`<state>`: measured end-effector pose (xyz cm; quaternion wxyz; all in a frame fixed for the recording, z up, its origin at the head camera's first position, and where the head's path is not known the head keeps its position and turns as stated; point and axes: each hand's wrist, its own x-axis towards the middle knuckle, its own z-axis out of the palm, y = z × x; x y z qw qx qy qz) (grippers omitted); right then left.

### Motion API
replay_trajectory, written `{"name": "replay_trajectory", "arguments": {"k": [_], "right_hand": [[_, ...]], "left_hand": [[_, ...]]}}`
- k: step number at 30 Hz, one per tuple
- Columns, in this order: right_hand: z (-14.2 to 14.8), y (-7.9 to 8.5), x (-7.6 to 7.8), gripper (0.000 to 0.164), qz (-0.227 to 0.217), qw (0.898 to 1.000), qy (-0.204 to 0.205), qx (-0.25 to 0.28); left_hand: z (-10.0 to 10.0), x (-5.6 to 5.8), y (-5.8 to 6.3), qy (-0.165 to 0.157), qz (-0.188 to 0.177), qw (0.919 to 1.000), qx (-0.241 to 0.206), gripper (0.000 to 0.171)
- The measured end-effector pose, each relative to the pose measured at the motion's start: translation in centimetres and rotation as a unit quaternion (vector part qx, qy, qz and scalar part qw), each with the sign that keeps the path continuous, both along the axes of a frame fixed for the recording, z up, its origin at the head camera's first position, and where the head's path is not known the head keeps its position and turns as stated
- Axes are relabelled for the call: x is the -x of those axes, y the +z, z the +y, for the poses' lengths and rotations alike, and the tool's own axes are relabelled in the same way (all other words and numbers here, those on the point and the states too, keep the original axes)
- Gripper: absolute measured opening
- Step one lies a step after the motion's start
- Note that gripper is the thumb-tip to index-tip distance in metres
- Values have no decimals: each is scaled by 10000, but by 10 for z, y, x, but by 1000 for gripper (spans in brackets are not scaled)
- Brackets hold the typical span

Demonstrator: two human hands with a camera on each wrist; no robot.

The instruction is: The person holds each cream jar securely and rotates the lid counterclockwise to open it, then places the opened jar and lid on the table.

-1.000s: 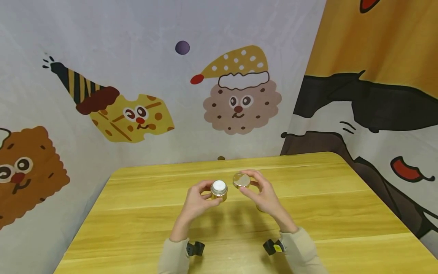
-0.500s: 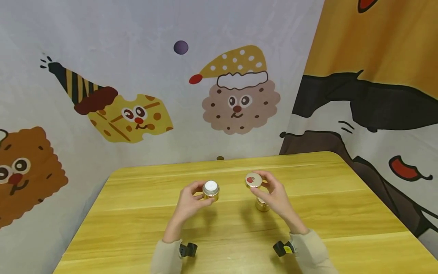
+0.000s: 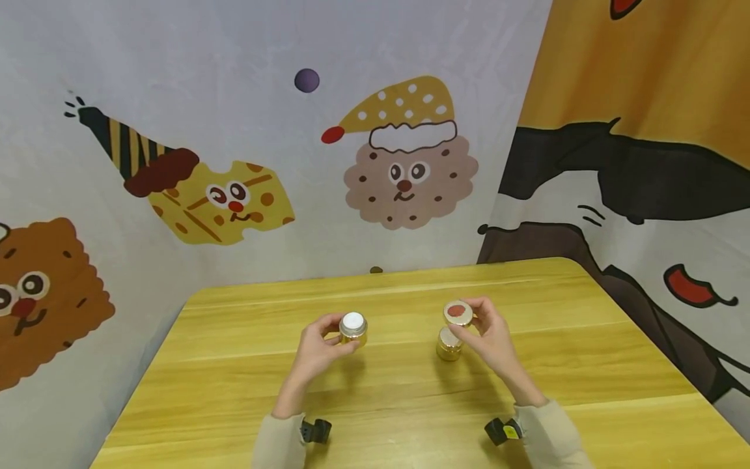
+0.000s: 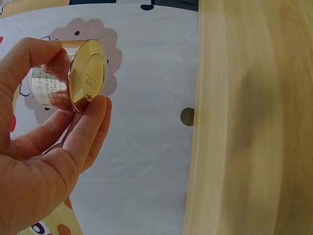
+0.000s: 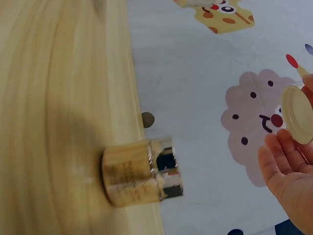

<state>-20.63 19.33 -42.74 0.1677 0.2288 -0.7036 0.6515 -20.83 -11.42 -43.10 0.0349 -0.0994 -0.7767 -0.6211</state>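
Note:
My left hand (image 3: 318, 352) grips a small gold cream jar (image 4: 54, 83) between thumb and fingers, raised above the table. Its top is uncovered and shows a white disc inside the rim in the head view; the left wrist view shows its gold base and printed side. My right hand (image 3: 489, 335) pinches a round gold lid (image 3: 458, 313) by its edge, also in the air. In the right wrist view the lid's pale hollow underside (image 5: 297, 115) shows. A second gold jar (image 5: 134, 174), with its lid on, stands on the table just below the right hand.
The wood-grain table (image 3: 387, 410) stretches under both hands, its far edge close to a cloth backdrop (image 3: 263, 98) printed with cartoon food. Each wrist wears a small black camera.
My hands have moved apart: the left carries the open jar to the left, the right carries the lid to the right. The second jar, mostly hidden before, now shows.

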Motion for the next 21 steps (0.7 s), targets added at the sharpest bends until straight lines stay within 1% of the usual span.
{"name": "replay_trajectory", "arguments": {"k": [7, 13, 14, 15, 20, 21], "right_hand": [[11, -7, -3, 39, -82, 9996, -260, -26], [23, -9, -5, 42, 22, 9972, -618, -419], [24, -7, -7, 43, 38, 9966, -659, -494], [26, -8, -8, 43, 64, 9959, -698, -571], [37, -12, -9, 46, 177, 9926, -819, -880], [41, -15, -8, 47, 210, 9918, -834, -947]], "left_hand": [[-3, 0, -2, 5, -125, 9999, -70, 47], [-3, 0, -3, 6, -162, 9998, -80, 48], [-3, 0, -3, 7, -162, 9998, -79, 49], [-2, -2, 1, 9, -165, 9998, -75, 48], [-3, -2, 2, 38, -197, 9998, -29, 48], [-3, -2, 2, 47, -206, 9998, -20, 48]]}}
